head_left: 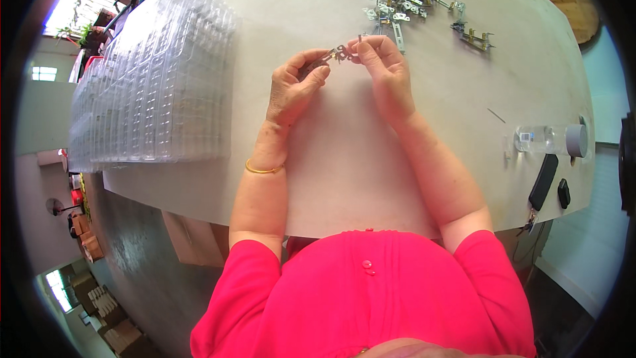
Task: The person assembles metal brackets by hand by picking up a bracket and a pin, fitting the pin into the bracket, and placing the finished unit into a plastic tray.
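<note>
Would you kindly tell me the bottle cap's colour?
The cap is grey, best seen in the head view.

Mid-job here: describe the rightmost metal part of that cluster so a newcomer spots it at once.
On the pale table, look beyond the right hand for the cluster of metal parts. Follow it rightward to a narrow, slanting part. It lies at the cluster's right-hand end, showing brassy sections where its neighbours look mostly silvery.
</note>
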{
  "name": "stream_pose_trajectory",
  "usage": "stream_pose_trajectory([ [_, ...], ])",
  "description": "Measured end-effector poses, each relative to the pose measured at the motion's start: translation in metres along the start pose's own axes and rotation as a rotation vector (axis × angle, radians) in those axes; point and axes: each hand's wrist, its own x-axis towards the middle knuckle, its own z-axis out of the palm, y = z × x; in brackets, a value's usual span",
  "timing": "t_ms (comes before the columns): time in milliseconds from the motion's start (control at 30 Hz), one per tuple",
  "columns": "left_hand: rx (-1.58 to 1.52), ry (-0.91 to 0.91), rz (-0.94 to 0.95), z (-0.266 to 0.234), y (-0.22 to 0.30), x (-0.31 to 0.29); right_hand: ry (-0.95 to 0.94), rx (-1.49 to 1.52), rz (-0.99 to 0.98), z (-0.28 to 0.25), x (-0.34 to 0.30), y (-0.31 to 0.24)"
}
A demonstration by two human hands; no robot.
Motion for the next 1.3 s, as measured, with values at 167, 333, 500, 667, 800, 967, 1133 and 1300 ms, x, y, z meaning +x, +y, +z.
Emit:
stream_pose_trajectory([
  [167, -0.003, -0.005, 0.001, 0.000, -0.002, 0.001, -0.106, -0.220, -0.237, -0.002, 0.001, 0.014],
  [333, -0.049, -0.076, -0.016, -0.006, 0.001, 0.001, -0.029, -0.274, -0.108, 0.003, -0.003, 0.007],
  [500, -0.293, -0.179, 0.063, -0.009, 0.003, 0.002, 0.051, 0.010, 0.014, -0.001, 0.003, 0.005],
  [667, -0.370, -0.147, 0.084, -0.009, -0.002, 0.005, 0.109, 0.256, 0.130, -0.002, 0.004, 0.003],
  [800, -0.370, -0.123, 0.044, -0.011, -0.005, 0.007, 0.029, 0.321, 0.197, 0.002, -0.001, 0.007],
  [967, -0.383, -0.036, 0.090, -0.009, -0.008, 0.009, -0.002, 0.247, 0.254, 0.009, -0.005, 0.009],
  [1133, -0.464, -0.022, 0.027, -0.015, -0.010, 0.008, -0.029, -0.081, 0.109, 0.011, -0.008, 0.008],
  [1300, -0.347, -0.010, -0.040, -0.011, -0.007, 0.005, -0.109, -0.126, 0.187, 0.014, -0.013, -0.006],
])
